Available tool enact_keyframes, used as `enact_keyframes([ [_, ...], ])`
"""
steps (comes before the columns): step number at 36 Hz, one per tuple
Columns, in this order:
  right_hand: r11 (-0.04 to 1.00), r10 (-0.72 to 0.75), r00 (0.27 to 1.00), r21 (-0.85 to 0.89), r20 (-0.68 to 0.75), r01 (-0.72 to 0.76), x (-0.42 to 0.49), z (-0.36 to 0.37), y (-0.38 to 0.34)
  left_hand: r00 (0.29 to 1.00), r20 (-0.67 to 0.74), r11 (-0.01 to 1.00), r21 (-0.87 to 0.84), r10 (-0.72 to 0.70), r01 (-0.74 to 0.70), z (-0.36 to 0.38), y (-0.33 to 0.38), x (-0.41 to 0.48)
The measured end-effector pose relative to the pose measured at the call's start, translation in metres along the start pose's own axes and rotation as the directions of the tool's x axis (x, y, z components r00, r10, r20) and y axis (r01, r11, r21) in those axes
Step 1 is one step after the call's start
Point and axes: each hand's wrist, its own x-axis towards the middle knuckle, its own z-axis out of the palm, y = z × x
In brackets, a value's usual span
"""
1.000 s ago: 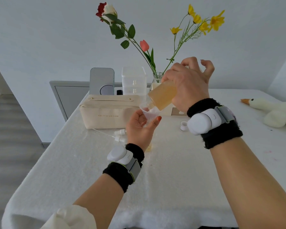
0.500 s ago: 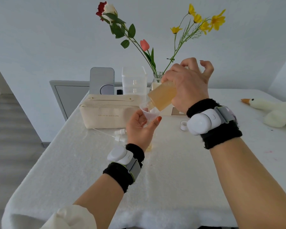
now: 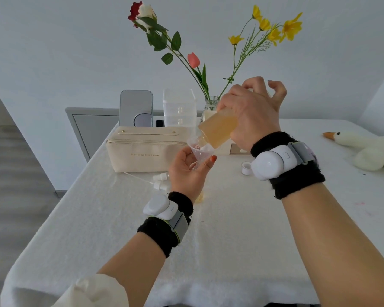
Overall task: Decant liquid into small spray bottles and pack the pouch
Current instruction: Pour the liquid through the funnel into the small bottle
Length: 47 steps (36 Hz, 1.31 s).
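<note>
Head view: two forearms reach out over a white-covered bench, and both hands meet above its middle, toward the far edge.
Right grip: the right grip is curled round an amber bottle. Thumb and first fingers clasp its base, and the outer fingers are lifted and bent clear of it.
Amber bottle: tipped steeply mouth-down to the left, with its neck inside the rim of a clear funnel. It is filled with cloudy yellow liquid.
Left grip: the left grip is palm up, its thumb and fingers wrapped round the funnel's lower cone, holding it raised off the bench.
Amber patch: a small yellow spot shows at the heel of the left grip. I cannot tell whether it is a bottle or a spill.
Spray heads: two white spray heads with thin tubes lie on the bench just left of the left grip, in front of the pouch.
Pouch: a cream zipped pouch stands near the far left corner, closed.
Cap: a white cap lies on the bench beside the right wrist.
Far edge: a grey panel, a clear drawer box and a glass vase of flowers.
Right edge: a plush goose lies on its side.
</note>
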Motion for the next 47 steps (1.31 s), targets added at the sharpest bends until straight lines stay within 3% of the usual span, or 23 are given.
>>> enact_keyframes([
  [47,0.998,-0.018,1.0,-0.064,0.019,0.019,0.0026,-0.0055,-0.0016,1.0,-0.016,1.0,-0.019,-0.014,0.014,0.0002,-0.0021,0.0008],
])
